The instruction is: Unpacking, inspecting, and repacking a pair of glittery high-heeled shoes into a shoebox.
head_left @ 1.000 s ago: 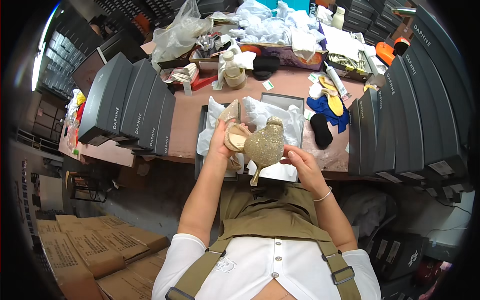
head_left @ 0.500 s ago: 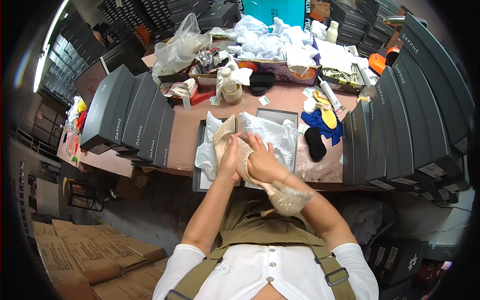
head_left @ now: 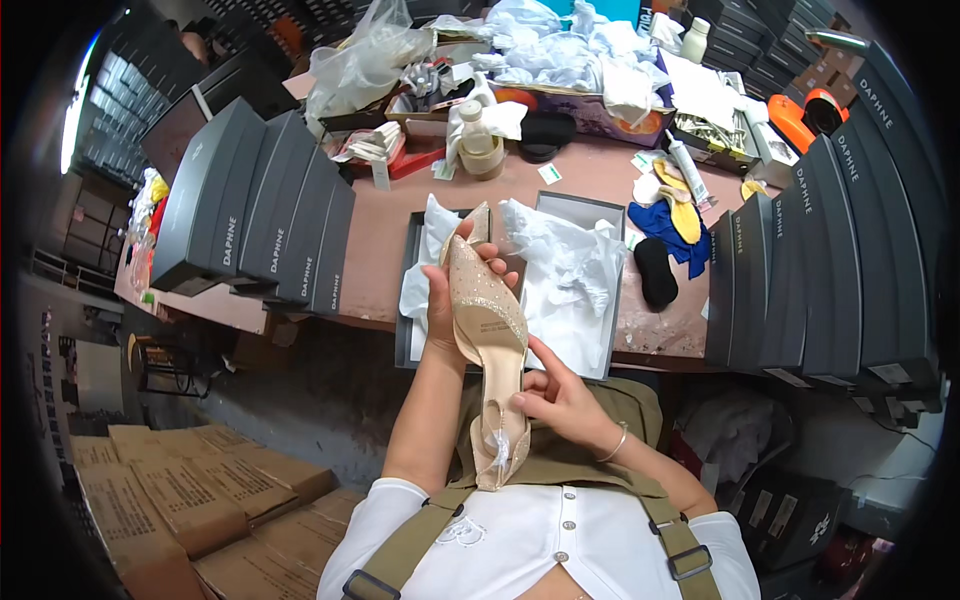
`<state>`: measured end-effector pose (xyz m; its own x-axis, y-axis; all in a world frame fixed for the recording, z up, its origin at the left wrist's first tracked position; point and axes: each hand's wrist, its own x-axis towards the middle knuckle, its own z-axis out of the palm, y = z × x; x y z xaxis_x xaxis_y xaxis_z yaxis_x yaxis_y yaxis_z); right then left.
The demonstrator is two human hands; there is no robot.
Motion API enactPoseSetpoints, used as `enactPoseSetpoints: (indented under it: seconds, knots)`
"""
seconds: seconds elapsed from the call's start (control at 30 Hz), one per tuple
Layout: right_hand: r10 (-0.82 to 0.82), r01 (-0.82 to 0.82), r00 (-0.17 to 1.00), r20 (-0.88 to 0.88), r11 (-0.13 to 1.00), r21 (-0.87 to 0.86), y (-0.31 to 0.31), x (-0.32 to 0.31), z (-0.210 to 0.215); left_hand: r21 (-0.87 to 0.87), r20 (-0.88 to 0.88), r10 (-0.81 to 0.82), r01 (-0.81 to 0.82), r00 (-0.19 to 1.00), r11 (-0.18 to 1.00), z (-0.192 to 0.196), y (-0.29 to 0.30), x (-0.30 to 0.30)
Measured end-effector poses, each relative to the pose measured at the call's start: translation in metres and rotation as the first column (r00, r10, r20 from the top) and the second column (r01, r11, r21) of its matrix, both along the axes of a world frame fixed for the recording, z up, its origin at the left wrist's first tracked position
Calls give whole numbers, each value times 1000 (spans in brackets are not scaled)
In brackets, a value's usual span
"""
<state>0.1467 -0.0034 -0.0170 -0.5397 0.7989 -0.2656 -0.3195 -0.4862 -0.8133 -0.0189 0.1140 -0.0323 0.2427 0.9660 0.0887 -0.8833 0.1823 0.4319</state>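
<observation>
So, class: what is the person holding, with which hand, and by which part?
A glittery beige high-heeled shoe, sole up: the left hand grips its front, the right hand touches its heel end.

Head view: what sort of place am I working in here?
Probably a shoe packing or stockroom workbench. Rows of dark shoe boxes flank the table, an open box with white tissue paper lies in front, and the left hand and right hand hold a glittery beige heeled shoe.

Both hands (head_left: 450, 305) raised, fingers (head_left: 545, 360) curled.
</observation>
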Motion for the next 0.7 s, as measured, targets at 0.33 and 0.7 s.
enactPoseSetpoints:
  seconds: [0.33, 0.7]
  knots:
    - [-303, 99, 867, 396, 883, 459, 22, 6, -4, -7, -998, 14, -340, 58, 940, -94, -13, -82]
    - [-363, 282, 892, 267, 912, 297, 23, 31, -25, -153, -825, 41, -293, 564, 944, -75, -4, -81]
